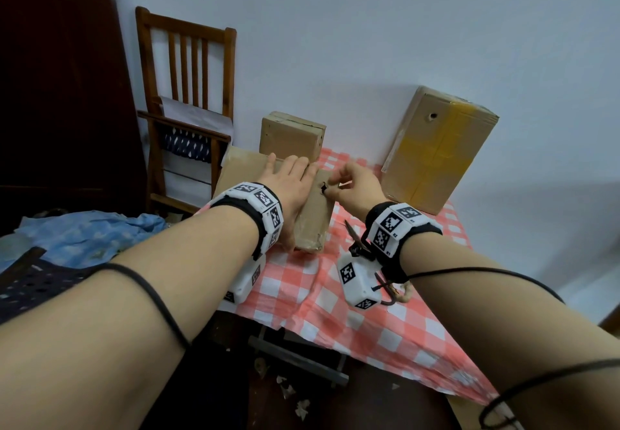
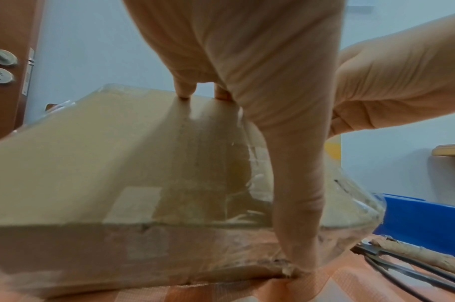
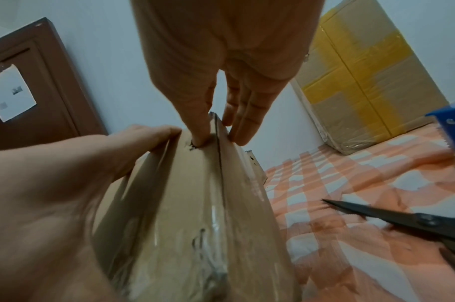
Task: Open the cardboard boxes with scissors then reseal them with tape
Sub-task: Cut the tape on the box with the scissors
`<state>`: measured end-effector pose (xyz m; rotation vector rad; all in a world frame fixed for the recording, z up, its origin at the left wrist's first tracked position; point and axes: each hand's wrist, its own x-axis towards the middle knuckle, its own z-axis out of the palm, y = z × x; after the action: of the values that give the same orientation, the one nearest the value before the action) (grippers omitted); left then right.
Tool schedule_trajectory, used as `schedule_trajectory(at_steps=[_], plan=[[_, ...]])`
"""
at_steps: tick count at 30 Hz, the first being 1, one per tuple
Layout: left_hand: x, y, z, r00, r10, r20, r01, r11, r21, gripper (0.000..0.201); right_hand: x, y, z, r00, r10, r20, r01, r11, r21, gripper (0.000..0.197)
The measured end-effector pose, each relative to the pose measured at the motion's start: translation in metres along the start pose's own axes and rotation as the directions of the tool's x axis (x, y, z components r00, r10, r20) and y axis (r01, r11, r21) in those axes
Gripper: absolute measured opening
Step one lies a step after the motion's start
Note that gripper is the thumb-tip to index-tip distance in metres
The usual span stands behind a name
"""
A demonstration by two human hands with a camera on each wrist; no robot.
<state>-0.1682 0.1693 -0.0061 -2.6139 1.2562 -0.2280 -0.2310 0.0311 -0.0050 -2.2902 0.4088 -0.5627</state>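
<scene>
Progress, judged from how things lie: the flat cardboard box [image 1: 268, 191] at the left end of the table [image 1: 352, 312] is the one in hand; a dark slit runs along its top seam in the right wrist view, so the cut looks made, though clear tape film covers much of the top and the flaps lie down, not lifted; no fresh tape is visible on it, so resealing looks not yet begun. Small box [image 1: 292, 137] stands behind it, closed; large box [image 1: 436, 147] with yellow tape leans on the wall at the far right, untouched by either hand; both likely remain to do.

Left hand [image 1: 288, 178]: flat on the box top, fingers [image 2: 185, 90] straight and spread, tips pressing the cardboard; thumb runs down the near side face to the tablecloth; it steadies, grips nothing.

Right hand [image 1: 355, 184]: over the seam near the box's far right edge; thumb tip pressed at a dark tear in the top, other fingers [image 3: 249, 114] nearly straight, on the other side of the slit; seemingly working at the flap edge or tape there, which of the two I cannot tell.

Scissors [image 3: 402, 219] lie on the table right of the box, blades closed, unheld; blue tape dispenser [image 3: 451, 126] beyond them, idle.
</scene>
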Motion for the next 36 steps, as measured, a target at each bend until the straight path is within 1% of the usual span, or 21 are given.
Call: schedule_trajectory(at_steps=[2, 3, 4, 6, 8, 10, 13, 15, 18, 19, 21, 23, 24, 25, 26, 27, 28, 30, 31, 34, 36], plan=[[0.0, 0.0, -0.001, 1.0, -0.003, 0.008, 0.003, 1.0, 0.002, 0.158, 0.0, 0.0, -0.003, 0.999, -0.034, 0.002, 0.035, 0.996, -0.081, 0.025], [0.0, 0.0, -0.001, 1.0, -0.003, 0.01, 0.003, 1.0, 0.0, 0.158, -0.001, -0.002, -0.007, 0.998, -0.058, 0.001, 0.057, 0.984, -0.171, 0.023], [0.0, 0.0, -0.001, 1.0, -0.003, 0.011, 0.003, 1.0, 0.0, 0.158, -0.002, -0.003, -0.011, 0.995, -0.097, 0.005, 0.095, 0.959, -0.268, 0.024], [-0.001, 0.001, -0.002, 1.0, -0.005, 0.01, 0.005, 1.0, 0.002, 0.158, -0.005, -0.006, -0.02, 0.978, -0.193, 0.084, 0.21, 0.869, -0.448, 0.025], [0.0, 0.001, -0.002, 1.0, -0.003, 0.005, 0.003, 1.0, 0.005, 0.158, -0.007, -0.01, -0.025, 0.934, -0.288, 0.21, 0.356, 0.716, -0.601, 0.023], [-0.001, 0.0, -0.002, 1.0, -0.001, -0.001, 0.001, 1.0, 0.005, 0.158, -0.004, -0.015, -0.028, 0.871, -0.344, 0.35, 0.487, 0.513, -0.707, 0.023], [-0.001, 0.001, -0.002, 1.0, 0.003, -0.011, -0.003, 1.0, 0.009, 0.157, 0.002, -0.024, -0.029, 0.753, -0.328, 0.571, 0.642, 0.175, -0.746, 0.023], [-0.001, 0.001, -0.002, 1.0, 0.01, -0.017, -0.01, 1.0, 0.023, 0.153, 0.007, -0.027, -0.027, 0.725, -0.249, 0.642, 0.659, -0.021, -0.752, 0.011], [-0.001, 0.001, -0.001, 0.999, 0.02, -0.035, -0.019, 0.999, 0.03, 0.146, 0.014, -0.033, -0.022, 0.703, -0.145, 0.696, 0.663, -0.22, -0.715, 0.003], [-0.001, 0.001, -0.001, 0.999, 0.021, -0.035, -0.02, 0.999, 0.029, 0.145, 0.015, -0.035, -0.021, 0.68, -0.144, 0.719, 0.671, -0.273, -0.689, 0.008], [0.0, 0.001, -0.002, 0.999, 0.021, -0.036, -0.02, 0.999, 0.032, 0.144, 0.016, -0.041, -0.018, 0.645, -0.193, 0.739, 0.678, -0.301, -0.671, 0.012], [-0.001, 0.001, -0.002, 0.999, 0.021, -0.031, -0.02, 0.999, 0.035, 0.143, 0.016, -0.05, -0.014, 0.646, -0.192, 0.739, 0.688, -0.274, -0.672, 0.006], [-0.001, 0.001, -0.002, 0.999, 0.022, -0.026, -0.021, 0.999, 0.035, 0.143, 0.019, -0.051, -0.014, 0.644, -0.129, 0.754, 0.718, -0.24, -0.654, 0.014], [-0.001, 0.001, -0.002, 1.0, 0.021, -0.023, -0.021, 0.999, 0.035, 0.144, 0.024, -0.048, -0.015, 0.621, -0.124, 0.774, 0.742, -0.225, -0.631, 0.019], [0.0, 0.0, -0.002, 1.0, 0.02, -0.021, -0.019, 0.999, 0.033, 0.146, 0.028, -0.045, -0.015, 0.598, -0.148, 0.787, 0.748, -0.249, -0.615, 0.022], [0.0, 0.0, -0.001, 1.0, 0.017, -0.021, -0.017, 0.999, 0.028, 0.149, 0.027, -0.04, -0.014, 0.607, -0.147, 0.781, 0.727, -0.294, -0.621, 0.024], [0.0, 0.0, -0.001, 1.0, 0.016, -0.021, -0.016, 1.0, 0.021, 0.151, 0.023, -0.042, -0.015, 0.629, -0.132, 0.766, 0.709, -0.306, -0.635, 0.022], [0.0, 0.0, -0.001, 1.0, 0.015, -0.023, -0.014, 1.0, 0.012, 0.154, 0.017, -0.046, -0.017, 0.631, -0.178, 0.755, 0.693, -0.308, -0.652, 0.011], [0.0, 0.0, -0.001, 1.0, 0.014, -0.024, -0.014, 1.0, 0.013, 0.155, 0.015, -0.048, -0.018, 0.628, -0.182, 0.757, 0.702, -0.288, -0.651, 0.007], [0.0, 0.0, -0.001, 1.0, 0.014, -0.025, -0.013, 1.0, 0.019, 0.157, 0.012, -0.045, -0.019, 0.622, -0.203, 0.757, 0.727, -0.209, -0.654, 0.026], [0.001, -0.001, -0.001, 1.0, 0.014, -0.023, -0.014, 1.0, 0.018, 0.156, 0.011, -0.046, -0.019, 0.615, -0.226, 0.755, 0.736, -0.179, -0.653, 0.03]])
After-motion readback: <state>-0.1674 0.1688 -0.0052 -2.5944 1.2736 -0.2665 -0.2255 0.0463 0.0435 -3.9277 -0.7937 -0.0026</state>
